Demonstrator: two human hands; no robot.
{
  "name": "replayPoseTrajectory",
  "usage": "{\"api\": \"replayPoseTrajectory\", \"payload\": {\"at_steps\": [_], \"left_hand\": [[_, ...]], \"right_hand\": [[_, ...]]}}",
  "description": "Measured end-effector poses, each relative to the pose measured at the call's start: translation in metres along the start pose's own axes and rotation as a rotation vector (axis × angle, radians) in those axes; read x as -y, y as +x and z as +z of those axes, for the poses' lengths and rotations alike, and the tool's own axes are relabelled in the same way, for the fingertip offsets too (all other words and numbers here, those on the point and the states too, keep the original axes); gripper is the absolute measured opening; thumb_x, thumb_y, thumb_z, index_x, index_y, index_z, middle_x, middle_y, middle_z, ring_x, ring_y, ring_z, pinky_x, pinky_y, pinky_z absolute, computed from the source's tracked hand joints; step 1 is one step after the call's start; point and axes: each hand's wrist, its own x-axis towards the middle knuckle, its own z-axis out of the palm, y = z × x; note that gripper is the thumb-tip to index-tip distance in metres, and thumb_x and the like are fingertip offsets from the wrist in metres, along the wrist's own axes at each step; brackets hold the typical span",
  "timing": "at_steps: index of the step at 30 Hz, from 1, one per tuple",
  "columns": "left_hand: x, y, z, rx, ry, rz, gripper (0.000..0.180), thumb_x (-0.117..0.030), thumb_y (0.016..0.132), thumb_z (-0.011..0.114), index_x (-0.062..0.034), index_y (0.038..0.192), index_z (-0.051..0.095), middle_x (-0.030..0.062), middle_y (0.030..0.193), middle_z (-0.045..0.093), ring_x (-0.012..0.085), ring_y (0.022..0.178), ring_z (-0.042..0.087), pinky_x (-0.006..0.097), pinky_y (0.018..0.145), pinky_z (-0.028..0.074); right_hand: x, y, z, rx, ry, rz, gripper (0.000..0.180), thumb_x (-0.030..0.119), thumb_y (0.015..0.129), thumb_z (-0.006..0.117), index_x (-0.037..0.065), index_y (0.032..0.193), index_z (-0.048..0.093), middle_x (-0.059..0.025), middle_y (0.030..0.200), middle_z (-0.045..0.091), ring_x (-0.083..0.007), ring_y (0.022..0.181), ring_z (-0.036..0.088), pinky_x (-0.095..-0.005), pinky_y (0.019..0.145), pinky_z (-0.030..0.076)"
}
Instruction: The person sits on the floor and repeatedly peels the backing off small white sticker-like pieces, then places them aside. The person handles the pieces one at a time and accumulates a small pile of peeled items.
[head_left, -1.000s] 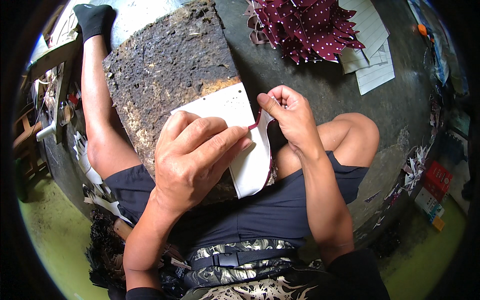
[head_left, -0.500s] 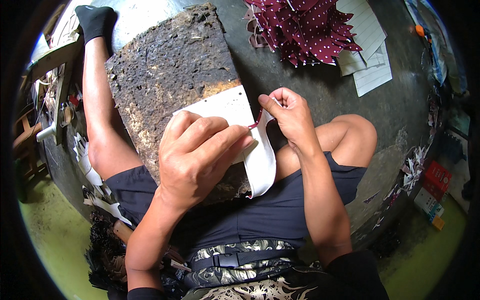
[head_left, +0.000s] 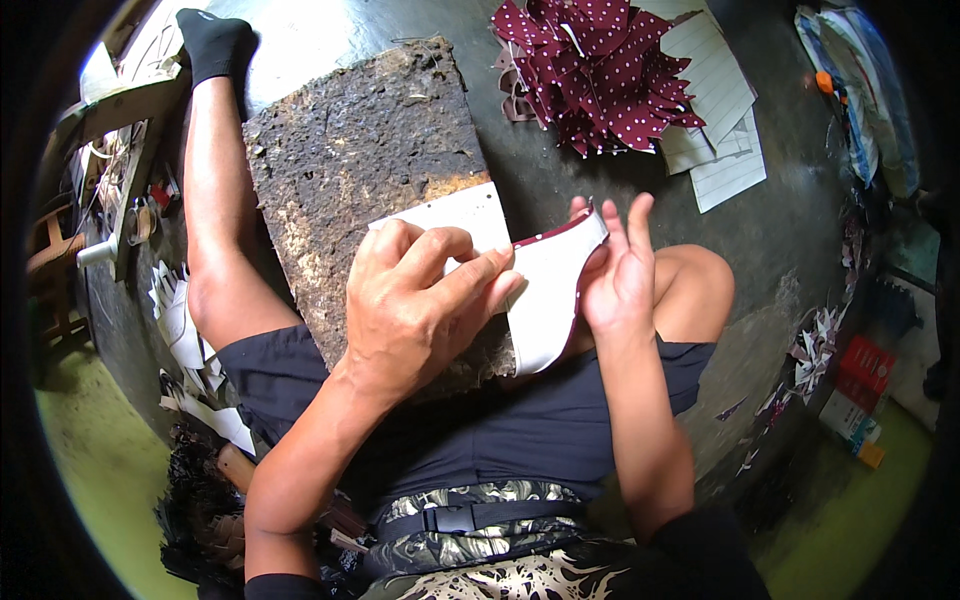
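Between my two hands is a curved white piece (head_left: 550,290) with a maroon, white-dotted edging along its rim. My left hand (head_left: 410,300) is closed, pinching the left end of it between thumb and fingers. My right hand (head_left: 622,275) lies behind the pointed right end, palm up and fingers spread, with the piece leaning against it. A white sheet with small black dots (head_left: 478,212) sits on the rough dark board (head_left: 360,130), partly covered by my left hand. The board slants over my lap.
A heap of maroon, white-dotted cut pieces (head_left: 600,80) stands beyond the board, beside lined paper sheets (head_left: 728,165). White scraps (head_left: 180,320) lie by my left knee, more scraps (head_left: 815,345) at the right. A red box (head_left: 865,368) is at far right.
My right hand has gone from pinching the piece's edge to spread fingers. The white piece has swung out flatter, showing more of its face. My left hand still pinches it.
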Motion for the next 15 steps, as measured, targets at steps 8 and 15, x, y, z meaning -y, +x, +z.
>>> {"api": "replayPoseTrajectory", "payload": {"at_steps": [8,15], "left_hand": [[-0.003,-0.003,0.0,0.037,0.07,0.001,0.031,-0.034,0.094,0.094,-0.0252,0.123,0.087,-0.0008,0.101,0.069,0.0222,0.09,0.063,0.042,0.079,0.05],[-0.002,-0.004,0.0,-0.027,0.04,-0.01,0.036,-0.031,0.098,0.09,-0.0192,0.132,0.084,0.0023,0.103,0.07,0.0233,0.092,0.068,0.043,0.083,0.052]], "right_hand": [[-0.028,-0.067,0.024,0.148,-0.404,-0.37,0.092,-0.015,0.105,0.074,0.017,0.177,0.026,-0.0206,0.14,0.07,-0.0246,0.127,0.071,-0.0417,0.112,0.061],[0.071,-0.042,0.081,0.243,-0.993,-1.293,0.083,-0.007,0.108,0.077,0.011,0.175,0.031,-0.0206,0.134,0.076,-0.0239,0.117,0.074,-0.0377,0.1,0.062]]}}
